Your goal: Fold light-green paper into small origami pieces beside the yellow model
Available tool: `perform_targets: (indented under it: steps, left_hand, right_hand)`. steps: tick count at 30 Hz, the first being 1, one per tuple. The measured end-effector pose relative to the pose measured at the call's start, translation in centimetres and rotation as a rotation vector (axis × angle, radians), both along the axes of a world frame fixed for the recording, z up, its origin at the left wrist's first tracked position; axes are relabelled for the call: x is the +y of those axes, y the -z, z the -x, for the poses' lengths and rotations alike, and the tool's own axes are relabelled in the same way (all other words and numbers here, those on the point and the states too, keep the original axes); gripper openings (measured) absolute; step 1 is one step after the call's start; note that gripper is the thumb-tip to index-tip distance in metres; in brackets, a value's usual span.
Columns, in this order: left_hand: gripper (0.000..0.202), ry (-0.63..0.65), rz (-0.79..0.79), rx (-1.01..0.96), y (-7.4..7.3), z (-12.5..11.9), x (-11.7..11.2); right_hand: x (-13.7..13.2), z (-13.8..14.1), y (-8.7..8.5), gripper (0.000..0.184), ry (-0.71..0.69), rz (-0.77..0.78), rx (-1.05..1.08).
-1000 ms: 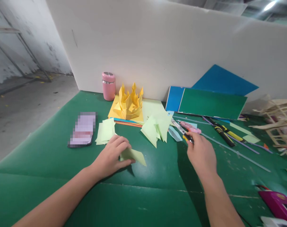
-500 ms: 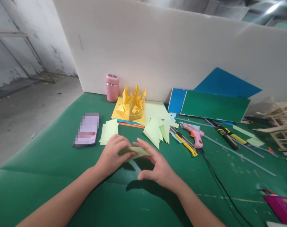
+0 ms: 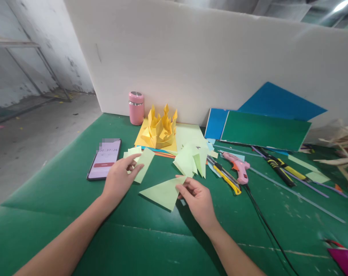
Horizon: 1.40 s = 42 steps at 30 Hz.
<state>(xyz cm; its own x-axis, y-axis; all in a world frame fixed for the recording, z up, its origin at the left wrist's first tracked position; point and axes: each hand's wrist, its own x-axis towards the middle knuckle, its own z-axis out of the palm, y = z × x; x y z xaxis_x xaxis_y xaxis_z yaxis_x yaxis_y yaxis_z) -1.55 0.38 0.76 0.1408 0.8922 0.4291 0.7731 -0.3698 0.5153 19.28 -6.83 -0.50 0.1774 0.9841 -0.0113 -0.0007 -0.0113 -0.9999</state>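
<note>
Between the thumb and fingers of my right hand (image 3: 199,200) is a light green paper triangle (image 3: 164,193), pinched by one corner above the table. My left hand (image 3: 120,177) has its thumb and fingertips closed on a light green paper sheet (image 3: 145,165), tilted over the small paper stack (image 3: 133,150). Beyond my right hand lies a pile of folded light green papers (image 3: 186,159). A yellow folded-paper piece (image 3: 159,134) with upright points stands behind, on yellow sheets.
A phone (image 3: 106,157) with a running timer lies left, and a pink flask (image 3: 136,109) stands at the back. On the right are a yellow cutter (image 3: 227,179), a pink glue gun (image 3: 239,166) with a black cord, pliers (image 3: 277,170) and green board (image 3: 264,130).
Both hands were together on one folded paper. They have parted: the right keeps the paper, now seen as a triangle, while the left has moved left and taken a sheet at the stack.
</note>
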Motion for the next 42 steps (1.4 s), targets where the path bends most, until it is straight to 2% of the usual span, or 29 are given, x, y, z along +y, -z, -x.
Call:
perform_targets:
  steps: [2, 5, 7, 9, 11, 14, 20, 27, 31, 34, 36, 38, 40, 42]
  left_hand:
    - [0.035, -0.041, -0.02, 0.089, 0.0, 0.5, 0.7]
    - [0.042, -0.022, -0.168, 0.231, 0.0, 0.2, 1.0]
    - [0.035, 0.073, -0.218, 0.313, 0.0, -0.5, 0.8]
    - [0.029, 0.228, -0.176, 0.413, 0.1, -1.1, 0.4]
    - [0.027, 0.256, -0.104, 0.506, 0.3, -1.5, 0.0]
    - [0.041, 0.185, -0.045, 0.584, 0.6, -1.5, -0.3]
    - [0.052, -0.014, -0.135, 0.603, 1.2, -0.8, -0.2]
    - [0.067, -0.118, -0.153, 0.674, 1.7, -0.8, -0.3]
    - [0.068, -0.123, -0.091, 0.618, 1.7, -0.7, -0.3]
    - [0.061, -0.064, -0.052, 0.51, 1.1, -1.0, -0.5]
    - [0.046, 0.025, -0.027, 0.376, 0.5, -1.4, -0.9]
    - [0.038, 0.17, 0.04, 0.166, 0.0, -2.1, -1.7]
    - [0.037, 0.328, 0.238, -0.024, -0.2, -2.8, -2.6]
    - [0.05, 0.426, 0.356, -0.087, -0.2, -3.4, -3.6]
  right_hand:
    - [0.0, -0.3, 0.2, 0.036, 0.027, -0.01, 0.019]
    - [0.0, -0.6, 0.4, 0.038, 0.025, -0.023, 0.012]
    - [-0.1, -0.8, 0.5, 0.037, 0.016, -0.03, -0.003]
    - [-0.1, -0.8, 0.5, 0.036, 0.002, -0.032, -0.006]
    - [-0.2, -0.8, 0.5, 0.035, -0.013, -0.031, -0.003]
    - [-0.3, -0.8, 0.3, 0.032, -0.032, -0.03, -0.016]
    - [-0.3, -0.8, 0.1, 0.03, -0.037, -0.043, -0.03]
    - [-0.3, -0.8, 0.2, 0.029, -0.038, -0.068, -0.056]
    - [-0.4, -0.8, 0.3, 0.037, -0.053, -0.04, -0.036]
    - [-0.4, -0.8, 0.4, 0.039, -0.062, -0.024, -0.025]
    - [-0.4, -0.7, 0.5, 0.041, -0.057, -0.021, -0.019]
    - [-0.3, -0.6, 0.5, 0.047, -0.043, -0.017, 0.003]
    - [-0.2, -0.5, 0.5, 0.057, -0.027, -0.008, 0.042]
    - [0.0, -0.4, 0.4, 0.064, -0.018, -0.005, 0.083]
